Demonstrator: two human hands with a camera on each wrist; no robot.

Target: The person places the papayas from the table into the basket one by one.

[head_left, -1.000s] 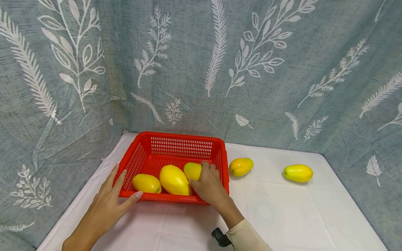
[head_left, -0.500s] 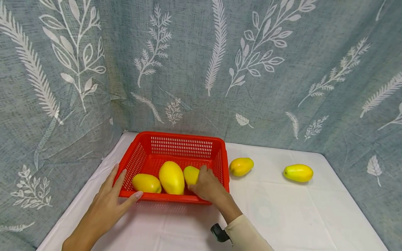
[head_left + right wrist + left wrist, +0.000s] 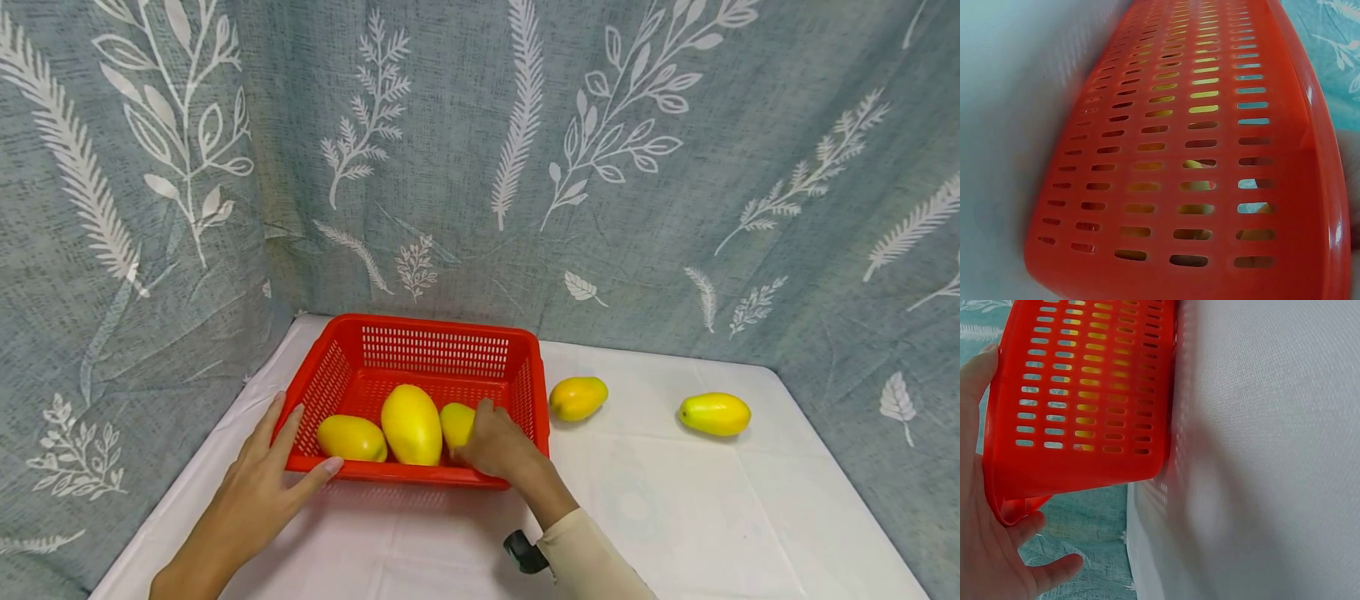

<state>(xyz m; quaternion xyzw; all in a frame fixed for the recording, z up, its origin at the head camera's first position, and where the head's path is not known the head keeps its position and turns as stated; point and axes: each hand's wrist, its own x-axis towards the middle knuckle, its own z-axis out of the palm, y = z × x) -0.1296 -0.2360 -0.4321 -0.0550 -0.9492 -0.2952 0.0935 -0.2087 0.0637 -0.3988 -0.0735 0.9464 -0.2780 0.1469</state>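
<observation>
In the head view a red plastic basket (image 3: 420,474) holds several mangoes along its near side. One mango (image 3: 352,438) lies at the left, and a larger, all-yellow mango (image 3: 412,425) is beside it. A greenish-yellow mango (image 3: 457,427) is at the right, gripped by my right hand (image 3: 500,446), which reaches in over the front rim and hides part of it. My left hand (image 3: 258,487) rests on the near-left corner with fingers spread along the rim. The left wrist view shows the left hand (image 3: 988,550) touching that corner. In the right wrist view the basket wall (image 3: 1166,156) covers nearly everything.
Outside the basket, one yellow-orange mango (image 3: 578,398) lies close to its right side. Another yellow-green mango (image 3: 715,414) lies farther right on the white tablecloth (image 3: 712,517). A leaf-patterned blue-grey curtain (image 3: 450,167) hangs behind and at both sides.
The large yellow mango has turned more upright, away from my right hand. My right hand and the greenish mango have shifted slightly lower in the basket. The left hand stays put.
</observation>
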